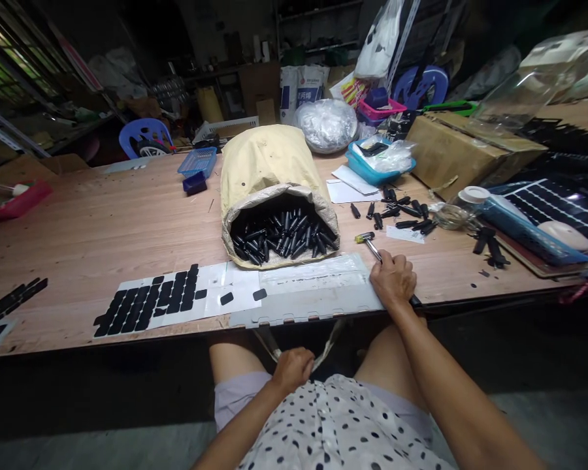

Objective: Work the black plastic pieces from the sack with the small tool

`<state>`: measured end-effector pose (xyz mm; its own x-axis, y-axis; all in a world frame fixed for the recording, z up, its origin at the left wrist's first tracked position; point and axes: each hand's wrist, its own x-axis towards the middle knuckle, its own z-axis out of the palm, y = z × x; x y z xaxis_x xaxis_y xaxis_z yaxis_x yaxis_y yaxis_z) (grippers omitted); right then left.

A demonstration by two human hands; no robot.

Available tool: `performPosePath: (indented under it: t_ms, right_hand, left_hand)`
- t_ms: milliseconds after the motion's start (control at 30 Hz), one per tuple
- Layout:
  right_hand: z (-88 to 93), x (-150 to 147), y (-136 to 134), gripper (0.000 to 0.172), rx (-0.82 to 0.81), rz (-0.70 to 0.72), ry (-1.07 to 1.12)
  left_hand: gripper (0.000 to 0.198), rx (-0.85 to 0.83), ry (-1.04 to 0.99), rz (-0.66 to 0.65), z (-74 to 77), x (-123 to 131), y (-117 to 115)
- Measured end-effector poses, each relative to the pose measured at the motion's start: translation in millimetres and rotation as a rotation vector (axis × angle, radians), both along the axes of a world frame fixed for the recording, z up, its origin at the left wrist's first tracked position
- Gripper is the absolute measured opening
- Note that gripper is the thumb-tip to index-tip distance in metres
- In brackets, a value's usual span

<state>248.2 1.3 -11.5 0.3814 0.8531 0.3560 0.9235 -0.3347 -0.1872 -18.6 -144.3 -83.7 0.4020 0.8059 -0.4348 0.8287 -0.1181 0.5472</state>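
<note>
My right hand [394,279] is closed around a small hammer [371,247] at the table's front edge. The hammer's head has a yellow face and a dark face, and its dark handle end shows below my hand. Down in my lap, my left hand [294,369] has curled fingers closed on a pale strap [330,343] that hangs below the table edge. Before me lies a grey board [318,287] partly covered with clear film. Just behind it, a cream sack [274,153] lies with its mouth towards me, filled with black tapered plastic parts [294,235].
White sheets with rows of black rounded pads [132,303] lie to the left on the wooden table [142,222]. Loose black parts [406,209], a blue basket [379,170] and a cardboard box [465,150] occupy the right. A blue tray [198,162] stands behind left.
</note>
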Motion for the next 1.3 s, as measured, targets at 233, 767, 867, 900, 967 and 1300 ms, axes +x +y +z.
performPosePath:
  t_ms: [233, 767, 867, 900, 967, 1300]
  right_hand:
    - [-3.1, 0, 0, 0.031, 0.017, -0.007, -0.029]
    - [0.8, -3, 0, 0.032, -0.019, 0.0, -0.016]
    - [2.9, -4, -1, 0.032, -0.015, 0.005, -0.004]
    - [3.3, -4, -1, 0.032, -0.012, 0.007, -0.001]
    - [3.5, -4, -1, 0.031, -0.008, 0.011, 0.005]
    - [4.0, -4, -1, 0.033, -0.025, -0.001, 0.019]
  left_hand:
    - [0.022, 0.41, -0.226, -0.079, 9.2, -6, -11]
    - [0.041, 0.318, 0.091, 0.621, 159.7, -10, 230]
    - [0.047, 0.252, 0.177, 0.632, 161.8, -7, 244]
    - [0.046, 0.239, 0.191, 0.642, 161.9, -7, 246]
    - [0.039, 0.231, 0.213, 0.659, 161.4, -9, 245]
    - [0.036, 0.443, -0.01, 0.384, 137.7, -6, 162]
